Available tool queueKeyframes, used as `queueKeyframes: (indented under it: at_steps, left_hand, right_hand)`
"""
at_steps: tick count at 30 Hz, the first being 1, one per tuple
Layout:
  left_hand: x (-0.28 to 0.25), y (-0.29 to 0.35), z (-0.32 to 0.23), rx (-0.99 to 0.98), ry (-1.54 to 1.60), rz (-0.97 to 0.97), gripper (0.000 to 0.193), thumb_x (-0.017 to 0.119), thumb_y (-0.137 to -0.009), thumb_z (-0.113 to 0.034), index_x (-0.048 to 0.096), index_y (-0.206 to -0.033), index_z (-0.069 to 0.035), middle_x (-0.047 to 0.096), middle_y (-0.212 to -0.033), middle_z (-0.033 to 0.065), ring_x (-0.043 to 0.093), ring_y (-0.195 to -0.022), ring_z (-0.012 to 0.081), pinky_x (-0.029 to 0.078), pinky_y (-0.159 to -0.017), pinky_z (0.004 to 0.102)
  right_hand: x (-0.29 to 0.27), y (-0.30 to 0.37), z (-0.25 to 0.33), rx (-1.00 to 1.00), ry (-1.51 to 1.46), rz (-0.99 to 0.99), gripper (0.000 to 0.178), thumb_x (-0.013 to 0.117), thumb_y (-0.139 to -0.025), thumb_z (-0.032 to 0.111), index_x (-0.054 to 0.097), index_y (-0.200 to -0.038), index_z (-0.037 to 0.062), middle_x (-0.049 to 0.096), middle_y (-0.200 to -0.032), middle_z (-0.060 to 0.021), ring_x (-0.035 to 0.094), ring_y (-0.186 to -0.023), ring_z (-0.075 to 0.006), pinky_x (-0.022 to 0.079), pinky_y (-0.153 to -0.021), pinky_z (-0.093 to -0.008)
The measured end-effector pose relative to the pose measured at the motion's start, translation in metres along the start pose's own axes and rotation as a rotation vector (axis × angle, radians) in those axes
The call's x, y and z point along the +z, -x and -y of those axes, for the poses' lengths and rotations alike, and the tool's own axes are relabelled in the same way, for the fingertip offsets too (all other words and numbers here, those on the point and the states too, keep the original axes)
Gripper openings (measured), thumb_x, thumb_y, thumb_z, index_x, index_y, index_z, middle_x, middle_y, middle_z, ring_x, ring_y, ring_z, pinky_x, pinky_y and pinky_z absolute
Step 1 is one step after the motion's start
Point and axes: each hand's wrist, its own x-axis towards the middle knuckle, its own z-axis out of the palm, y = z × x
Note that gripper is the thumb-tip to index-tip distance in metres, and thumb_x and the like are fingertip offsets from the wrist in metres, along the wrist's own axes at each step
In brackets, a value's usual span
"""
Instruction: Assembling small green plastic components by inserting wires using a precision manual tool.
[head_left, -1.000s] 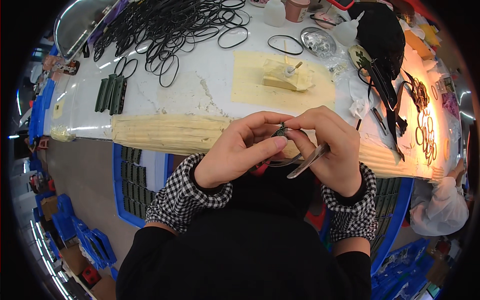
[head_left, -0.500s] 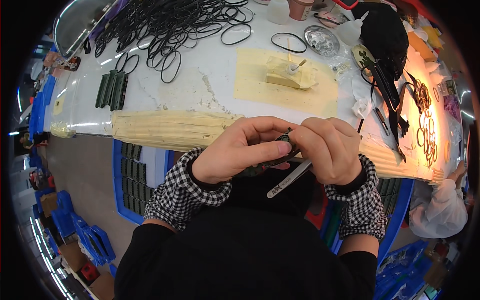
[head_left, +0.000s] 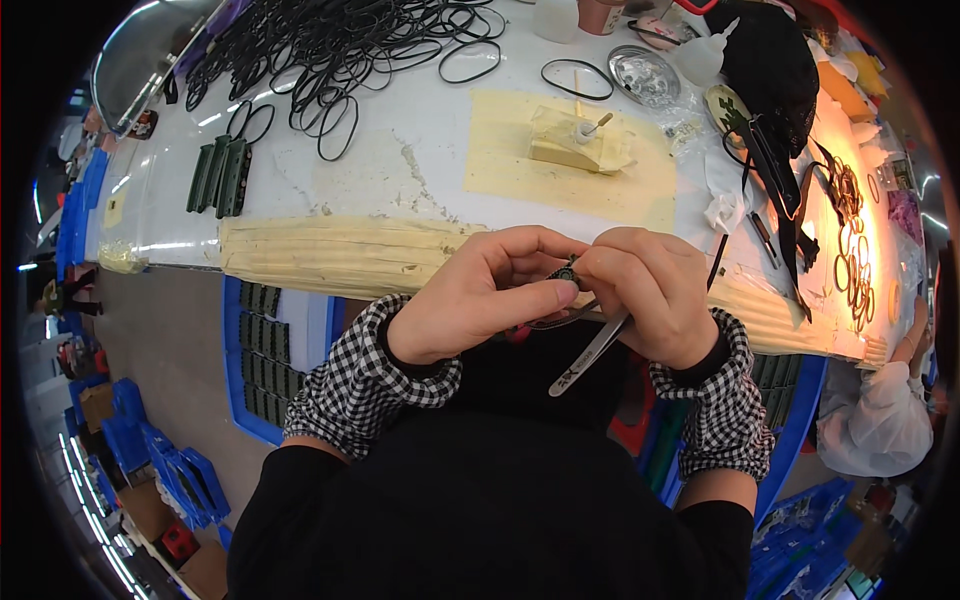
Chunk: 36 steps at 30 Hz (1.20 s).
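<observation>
Just beyond the table's front edge, my two hands meet. Between thumb and fingers, my left hand (head_left: 485,295) pinches a small dark green part (head_left: 566,272), mostly covered by the fingers. My right hand (head_left: 655,295) is closed around metal tweezers (head_left: 588,358), whose rounded end points down toward my lap. Its fingertips press against the green part beside my left thumb. A thin black strip (head_left: 717,262) shows past the knuckles of my right hand; whether it is held there I cannot tell. The tips of the tweezers are hidden inside the hand.
Black rubber bands (head_left: 330,50) lie heaped at the far left, near dark green bars (head_left: 220,178). A tape-covered block (head_left: 580,142) with thin sticks stands at centre. A black bag (head_left: 765,75) and a lamp-lit patch are at right. Blue trays (head_left: 235,370) sit below the table; a person (head_left: 875,420) works at right.
The tweezers' rounded end has swung slightly right. My right hand has tipped a little, and the green part shows less between the fingers. More of the black strip shows by the right hand.
</observation>
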Motion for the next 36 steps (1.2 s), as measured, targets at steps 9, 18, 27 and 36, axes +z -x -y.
queueKeyframes:
  at_steps: [9,18,27,36]
  left_hand:
    - [0.002,0.000,0.002,0.146,-0.172,-0.059,0.037,0.051,-0.096,-0.013,0.047,-0.130,0.001,0.059,-0.117,0.0102,0.059,-0.103,0.0128,0.050,-0.089,0.0281]
    - [0.012,-0.014,0.010,0.289,0.257,-0.394,0.037,0.055,-0.095,-0.012,0.042,-0.129,-0.004,0.052,-0.120,0.0110,0.057,-0.096,0.0143,0.049,-0.084,0.0280]
    - [0.010,-0.013,0.016,0.355,0.220,-0.395,0.039,0.051,-0.095,-0.008,0.039,-0.132,-0.004,0.052,-0.128,0.0164,0.059,-0.103,0.0181,0.050,-0.089,0.0312]
    - [0.004,-0.010,0.011,0.339,0.164,-0.329,0.040,0.050,-0.095,-0.005,0.040,-0.133,-0.003,0.053,-0.128,0.0162,0.058,-0.108,0.0178,0.047,-0.094,0.0319]
  right_hand:
    - [-0.008,-0.008,0.002,0.114,-0.036,0.010,0.022,0.073,-0.073,0.005,0.061,-0.091,0.0065,0.061,-0.086,-0.0063,0.061,-0.062,-0.0211,0.047,-0.051,-0.0311]
    - [0.030,-0.010,0.042,0.405,-0.068,-0.260,0.022,0.078,-0.071,0.007,0.061,-0.084,0.0041,0.062,-0.080,-0.0086,0.064,-0.066,-0.0252,0.050,-0.053,-0.0314]
    - [0.042,-0.014,0.049,0.526,-0.153,-0.290,0.018,0.073,-0.075,0.002,0.058,-0.084,0.0039,0.059,-0.076,-0.0088,0.062,-0.062,-0.0263,0.049,-0.053,-0.0318]
    - [0.037,-0.013,0.054,0.562,-0.251,-0.321,0.016,0.072,-0.079,0.001,0.060,-0.090,0.0026,0.061,-0.075,-0.0067,0.055,-0.052,-0.0167,0.042,-0.046,-0.0277]
